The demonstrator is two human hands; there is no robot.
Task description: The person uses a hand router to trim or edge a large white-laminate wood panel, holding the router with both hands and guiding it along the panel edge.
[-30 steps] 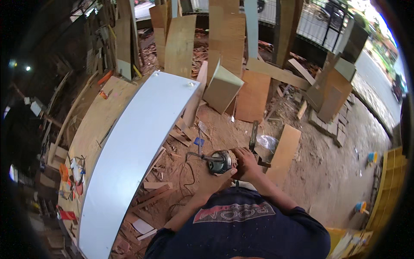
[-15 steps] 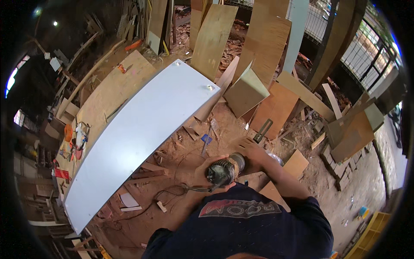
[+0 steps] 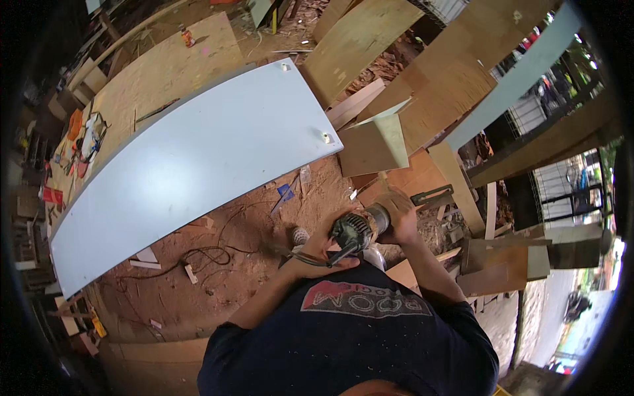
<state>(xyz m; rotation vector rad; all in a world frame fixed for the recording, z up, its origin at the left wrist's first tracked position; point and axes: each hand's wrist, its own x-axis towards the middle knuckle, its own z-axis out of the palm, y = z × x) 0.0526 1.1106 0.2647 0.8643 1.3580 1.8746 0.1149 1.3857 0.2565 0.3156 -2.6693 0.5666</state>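
Note:
My left hand [image 3: 323, 251] grips a dark corded power tool [image 3: 351, 231] from below, at its motor body, just in front of my shirt. My right hand [image 3: 399, 214] is wrapped round the tool's metal base end, from which a slotted metal bar [image 3: 431, 194] sticks out to the right. The cord runs from the handle down toward the dusty floor. To the upper left of my hands lies a long white panel [image 3: 185, 165], curved by the lens, with small fittings at two corners.
Behind the white panel is a plywood bench top [image 3: 152, 69] with scattered tools [image 3: 82, 142]. Plywood boards [image 3: 356, 46] and strips lean ahead and to the right, before a metal fence [image 3: 551, 191]. Scrap wood and loose cable [image 3: 201, 257] litter the floor [image 3: 238, 290]; a street shows at far right.
The view has swung rightward, so boards and bench appear rotated. Both hands with the tool have moved slightly right in the picture, and the tool is turned, its slotted bar pointing more to the right.

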